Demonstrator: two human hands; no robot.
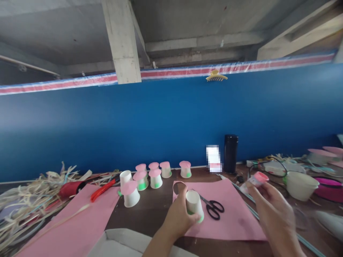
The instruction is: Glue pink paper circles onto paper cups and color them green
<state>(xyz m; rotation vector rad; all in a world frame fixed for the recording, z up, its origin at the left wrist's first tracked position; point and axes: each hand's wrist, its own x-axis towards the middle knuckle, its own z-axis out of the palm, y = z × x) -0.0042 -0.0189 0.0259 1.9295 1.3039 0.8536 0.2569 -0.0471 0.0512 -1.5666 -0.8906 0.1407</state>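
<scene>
My left hand (pixel 178 214) is wrapped around a white paper cup (pixel 195 205), narrow end up, with green near its lower rim. The cup is over a pink paper sheet (pixel 230 221). To the right, my right hand (pixel 274 210) grips what looks like a glue stick (pixel 258 178), a pale tube with a pinkish-red end tilted upward. Black-handled scissors (pixel 214 208) lie on the sheet just right of the cup, their blades partly hidden behind it. A hole (pixel 179 187) is cut near the sheet's far left corner.
Several inverted cups (pixel 131 196) with pink paper discs on top stand at left and back. A red-handled tool (pixel 103 190) lies on another pink sheet (pixel 88 214). A black flask (pixel 230 153) and phone stand before the blue partition (pixel 160 125). Paper strips (pixel 34 196) pile at left.
</scene>
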